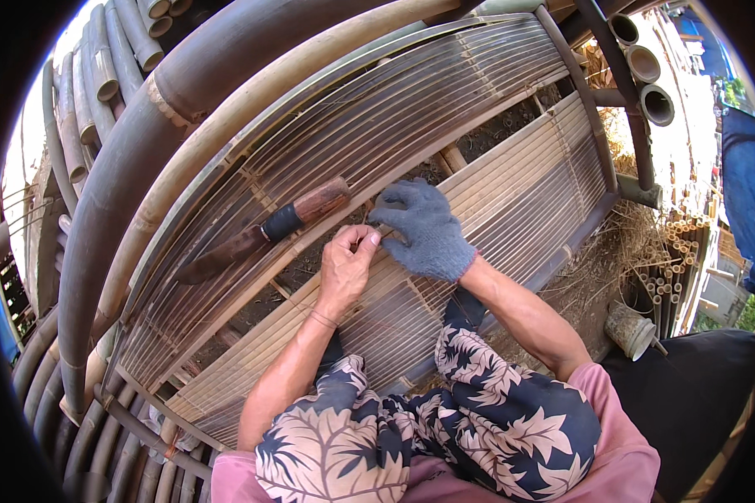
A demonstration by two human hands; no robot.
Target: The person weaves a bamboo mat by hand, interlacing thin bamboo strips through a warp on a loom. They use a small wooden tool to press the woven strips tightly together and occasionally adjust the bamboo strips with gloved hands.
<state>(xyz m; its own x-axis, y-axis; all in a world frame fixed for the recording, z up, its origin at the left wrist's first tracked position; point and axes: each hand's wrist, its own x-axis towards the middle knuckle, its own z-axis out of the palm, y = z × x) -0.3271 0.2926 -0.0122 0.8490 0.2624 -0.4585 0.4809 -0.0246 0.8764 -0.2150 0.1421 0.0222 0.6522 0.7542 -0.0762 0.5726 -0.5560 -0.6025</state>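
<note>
My bare left hand (348,260) is closed in a pinch at the inner edge of the near panel of bamboo slats (520,172). Whatever lies between its thumb and fingers is too small to make out. Close beside it, my right hand (424,230) wears a grey knitted glove. Its fingers curl down over the same edge, and what they grip is hidden. A big knife (306,208) with a wooden handle and dark binding rests on the far slat panel (394,109), blade toward the left. A gap with crosspieces separates the two panels.
A thick curved bamboo pole (101,197) arches along the left and far side. More bamboo poles (80,436) are stacked at the lower left. Cut bamboo ends (643,63) stick out at the upper right. To the right stand a grey bucket (629,329) and a bundle of thin bamboo (667,277).
</note>
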